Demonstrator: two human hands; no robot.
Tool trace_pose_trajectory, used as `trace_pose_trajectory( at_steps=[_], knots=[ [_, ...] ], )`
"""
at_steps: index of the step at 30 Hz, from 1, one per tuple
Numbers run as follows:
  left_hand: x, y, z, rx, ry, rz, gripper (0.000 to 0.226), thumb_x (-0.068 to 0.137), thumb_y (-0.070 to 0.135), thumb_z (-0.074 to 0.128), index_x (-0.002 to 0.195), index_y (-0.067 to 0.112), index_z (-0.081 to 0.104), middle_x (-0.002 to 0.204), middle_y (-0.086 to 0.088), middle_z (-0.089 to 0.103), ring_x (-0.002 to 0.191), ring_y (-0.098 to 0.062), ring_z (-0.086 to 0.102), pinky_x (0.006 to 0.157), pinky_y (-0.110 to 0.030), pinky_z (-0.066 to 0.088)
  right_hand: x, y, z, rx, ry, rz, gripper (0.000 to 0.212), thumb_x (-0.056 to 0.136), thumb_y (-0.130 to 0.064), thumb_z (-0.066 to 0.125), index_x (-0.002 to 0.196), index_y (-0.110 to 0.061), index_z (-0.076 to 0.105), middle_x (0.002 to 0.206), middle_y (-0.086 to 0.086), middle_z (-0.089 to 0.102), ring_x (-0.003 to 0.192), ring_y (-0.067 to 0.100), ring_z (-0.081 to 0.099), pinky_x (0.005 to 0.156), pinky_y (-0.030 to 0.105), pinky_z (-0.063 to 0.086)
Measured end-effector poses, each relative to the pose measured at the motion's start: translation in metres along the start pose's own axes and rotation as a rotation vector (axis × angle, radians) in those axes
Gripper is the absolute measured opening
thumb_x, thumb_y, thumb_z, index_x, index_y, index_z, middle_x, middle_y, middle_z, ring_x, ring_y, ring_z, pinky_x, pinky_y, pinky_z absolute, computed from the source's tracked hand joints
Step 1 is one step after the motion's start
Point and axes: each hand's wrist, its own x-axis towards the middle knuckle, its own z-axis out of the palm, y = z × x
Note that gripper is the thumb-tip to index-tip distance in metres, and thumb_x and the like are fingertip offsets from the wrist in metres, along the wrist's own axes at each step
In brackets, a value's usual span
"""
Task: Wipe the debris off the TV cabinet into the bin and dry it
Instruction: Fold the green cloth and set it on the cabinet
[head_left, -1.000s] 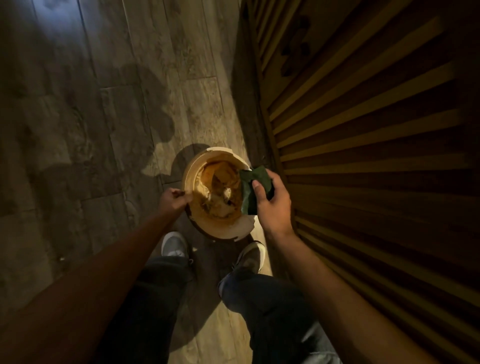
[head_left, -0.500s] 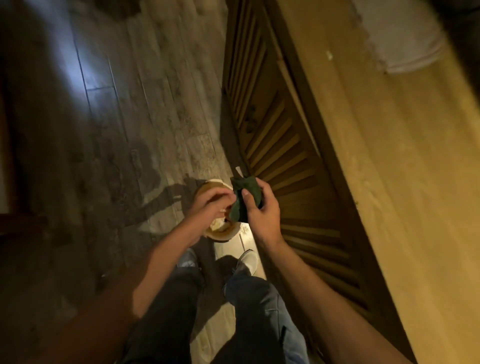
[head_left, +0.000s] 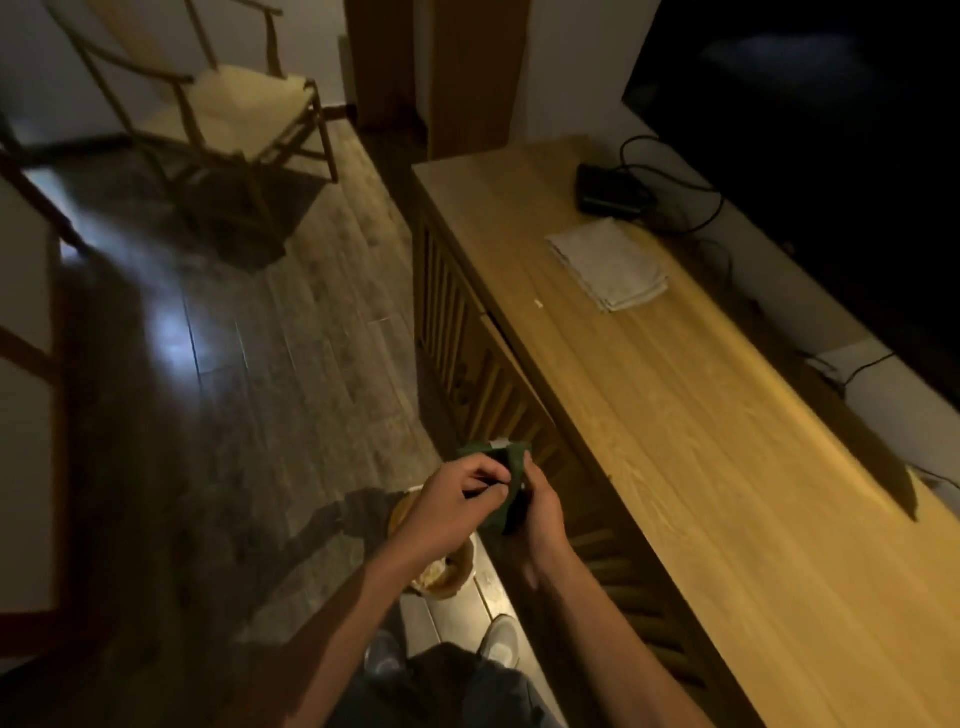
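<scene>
Dim wood flooring runs beside the long TV cabinet, and I see a folded pale towel on its top near a black box. Both hands meet in front of the cabinet's slatted face — my left hand pinches the dark green cloth, my right hand grips it too. Below them, the bin stands on the floor.

Dark green cloth, pale folded towel
</scene>
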Motion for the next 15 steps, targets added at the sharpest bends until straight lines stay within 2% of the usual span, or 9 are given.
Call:
trace_pose_trajectory(
  at_steps=[2,4,7,9,10,12,15],
  knots=[
    [-0.003,0.015,0.001,0.026,-0.069,0.061,0.028,0.093,0.02,0.063,0.104,0.043,0.073,0.108,0.015,0.074,0.107,-0.003,0.068,0.089,-0.024,0.057,-0.009,-0.005,-0.001,0.165,-0.079,0.035,0.065,0.098,-0.056,0.051,0.138,-0.006,0.063,0.138,0.025,0.063,0.132,0.041,0.058,0.117,0.056,0.04],
    [-0.005,0.029,0.0,-0.095,-0.065,0.121,0.03,0.091,0.013,0.061,0.104,0.036,0.076,0.109,0.007,0.076,0.107,-0.009,0.071,0.087,-0.025,0.058,-0.013,-0.013,-0.007,0.263,-0.144,0.017,0.075,0.096,-0.065,0.046,0.139,-0.006,0.063,0.142,0.025,0.06,0.133,0.04,0.057,0.112,0.055,0.045],
    [-0.006,0.042,-0.011,-0.268,0.125,0.183,0.028,0.088,0.007,0.064,0.096,0.031,0.076,0.104,0.002,0.076,0.1,-0.015,0.072,0.076,-0.022,0.057,-0.018,-0.024,-0.012,0.346,-0.252,0.0,0.084,0.093,-0.076,0.039,0.137,-0.009,0.065,0.146,0.023,0.058,0.133,0.039,0.058,0.104,0.053,0.052],
    [-0.002,0.042,-0.02,-0.218,0.247,0.153,0.027,0.09,0.004,0.068,0.098,0.029,0.072,0.102,0.004,0.074,0.1,-0.013,0.07,0.073,-0.021,0.056,-0.023,-0.029,-0.011,0.359,-0.302,-0.022,0.091,0.089,-0.08,0.038,0.141,-0.01,0.062,0.148,0.023,0.055,0.136,0.04,0.055,0.104,0.054,0.051],
    [-0.001,0.041,-0.023,-0.184,0.254,0.112,0.027,0.09,0.007,0.07,0.104,0.029,0.07,0.106,0.006,0.072,0.103,-0.012,0.068,0.074,-0.019,0.056,-0.026,-0.032,-0.009,0.367,-0.326,-0.027,0.093,0.088,-0.082,0.039,0.141,-0.009,0.062,0.149,0.023,0.055,0.137,0.041,0.054,0.104,0.054,0.051],
    [0.002,0.038,-0.027,-0.216,0.134,0.01,0.03,0.09,0.016,0.074,0.114,0.032,0.065,0.114,0.007,0.071,0.109,-0.011,0.067,0.077,-0.018,0.056,-0.029,-0.036,-0.004,0.376,-0.368,-0.035,0.096,0.085,-0.083,0.041,0.141,-0.007,0.062,0.15,0.024,0.054,0.137,0.04,0.054,0.103,0.053,0.052],
    [0.005,0.037,-0.028,-0.371,-0.06,-0.114,0.042,0.081,0.035,0.082,0.119,0.035,0.064,0.114,0.009,0.076,0.111,-0.012,0.07,0.082,-0.022,0.058,-0.033,-0.041,0.004,0.375,-0.38,-0.041,0.098,0.086,-0.083,0.042,0.145,-0.006,0.057,0.153,0.026,0.05,0.141,0.041,0.049,0.112,0.054,0.044]
  ],
)
